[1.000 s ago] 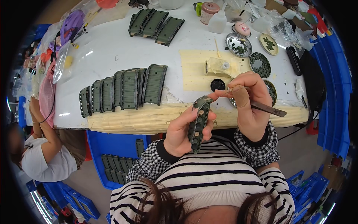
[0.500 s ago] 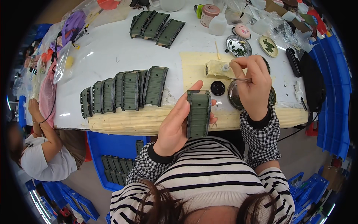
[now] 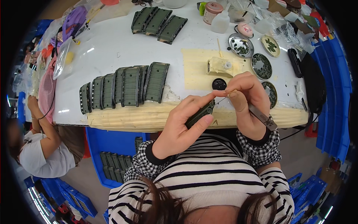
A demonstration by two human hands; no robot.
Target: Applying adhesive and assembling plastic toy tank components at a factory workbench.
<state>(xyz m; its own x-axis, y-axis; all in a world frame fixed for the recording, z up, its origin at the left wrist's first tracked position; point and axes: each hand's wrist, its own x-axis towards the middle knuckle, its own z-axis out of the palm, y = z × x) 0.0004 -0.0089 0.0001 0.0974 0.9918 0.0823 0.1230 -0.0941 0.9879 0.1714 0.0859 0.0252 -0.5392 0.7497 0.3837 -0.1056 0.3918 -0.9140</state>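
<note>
In my left hand (image 3: 181,125) I hold a green ribbed plastic case (image 3: 201,114), tilted on edge so that mostly its narrow end shows. My right hand (image 3: 248,102) is closed just beside it. Between thumb and fingers it pinches a thin pointed stick (image 3: 222,100), its tip close to the end of the case. The flat end of grey metal tweezers (image 3: 263,117) sticks out from the same palm. Beyond my hands are a small black round dish (image 3: 219,84) and a tape-wrapped block (image 3: 214,67) with a small bottle mouth on it.
More green cases stand in a row (image 3: 130,84) at left and in a far group (image 3: 156,22). Round tins (image 3: 262,66) with small green pieces lie at right, near a squeeze bottle (image 3: 220,22). A blue crate (image 3: 112,142) sits below the table. Another person (image 3: 48,149) is at far left.
My right hand has come from the bottle on the block toward my left hand. The case, earlier face up, has been turned on edge.
</note>
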